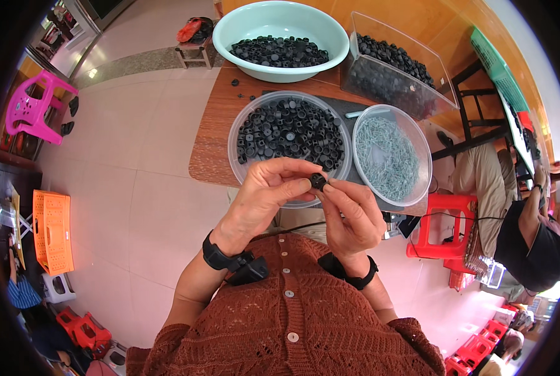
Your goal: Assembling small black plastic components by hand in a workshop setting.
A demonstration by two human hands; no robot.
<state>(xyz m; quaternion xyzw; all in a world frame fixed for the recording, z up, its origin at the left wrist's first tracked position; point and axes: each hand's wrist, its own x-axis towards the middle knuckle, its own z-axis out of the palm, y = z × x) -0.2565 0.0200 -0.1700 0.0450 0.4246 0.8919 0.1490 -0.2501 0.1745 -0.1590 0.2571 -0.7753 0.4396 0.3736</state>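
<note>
A small round black plastic cap (318,181) is held between my two hands, just in front of the near rim of a clear round tub. My left hand (272,189) pinches it between thumb and forefinger. From the other side, the fingertips of my right hand (355,213) close on it; whether they also hold something small is hidden. The clear round tub (235,135) behind my hands holds many similar black plastic parts (292,128). To its right stands a clear oval tub (426,156) full of thin silvery metal pins or screws (386,160).
A pale green basin (280,12) and a clear rectangular bin (405,103), both with black parts, stand at the table's back. Loose parts lie on the wooden table (214,119). A red stool (439,241) and a seated person (530,244) are at right. A pink chair (34,109) stands far left.
</note>
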